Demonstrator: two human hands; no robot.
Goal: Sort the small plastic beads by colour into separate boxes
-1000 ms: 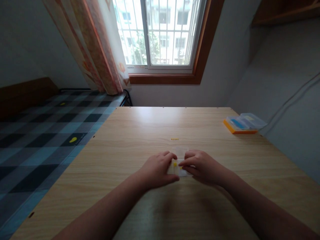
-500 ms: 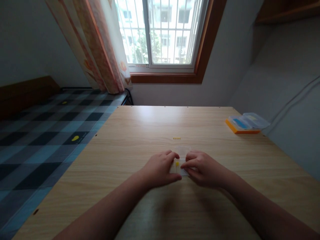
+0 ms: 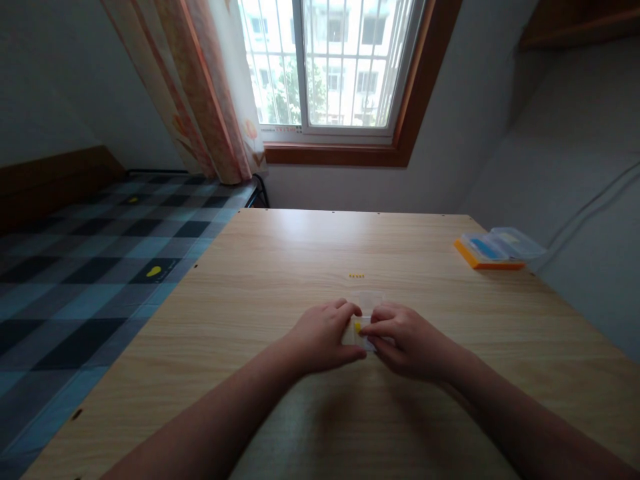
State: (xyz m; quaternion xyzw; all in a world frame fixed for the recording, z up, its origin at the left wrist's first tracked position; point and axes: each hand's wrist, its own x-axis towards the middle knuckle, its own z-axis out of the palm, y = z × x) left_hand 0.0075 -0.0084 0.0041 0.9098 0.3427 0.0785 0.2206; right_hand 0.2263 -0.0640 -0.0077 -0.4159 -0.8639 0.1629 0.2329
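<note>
A small clear plastic box (image 3: pixel 369 345) with its lid (image 3: pixel 369 298) folded back lies on the table between my hands. My left hand (image 3: pixel 327 337) is closed around the box's left side, thumb at the near edge and fingers at the far edge. Inside, at the left, a small yellow piece (image 3: pixel 357 327) shows. My right hand (image 3: pixel 405 337) reaches into the box from the right, its fingers drawn together, the index fingertip beside the yellow piece. What those fingers hold, if anything, is too small to tell. Beyond the lid lies a short row of tiny yellow pieces (image 3: pixel 357 276).
On the wooden table (image 3: pixel 225 293), at the far right, an open clear case (image 3: pixel 517 244) with something blue in it rests on an orange base (image 3: pixel 493 265). A bed with a checked cover (image 3: pixel 100 273) stands left of the table. A window (image 3: pixel 345 67) is ahead.
My right fingertips have moved slightly left, closer to the yellow in the box. My left hand keeps its hold. The whole view has shifted a little.
</note>
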